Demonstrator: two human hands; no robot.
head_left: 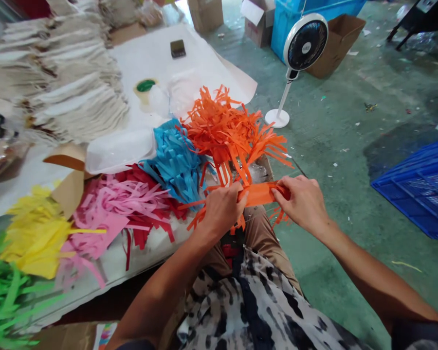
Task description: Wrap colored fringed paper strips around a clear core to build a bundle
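Observation:
Between my two hands stretches an orange fringed tissue paper strip (260,194), its flat middle band facing up above my lap. My left hand (224,206) is closed on the band's left end, and cut fringe hangs out past it. At the other end, my right hand (302,198) pinches the paper between thumb and fingers. Just beyond my hands rises a heap of orange fringed paper (226,129). Blue fringed paper (177,160) lies to its left, with pink fringed paper (117,201) and red fringed paper (142,236) nearer the table's edge.
Yellow (36,233) and green fringed paper (7,296) lie at the left. A clear plastic tray (120,149), tape roll (146,86) and small scale (177,48) rest on the table, by stacked off-white bundles (80,104). A fan (306,46) and blue crate (419,184) stand right.

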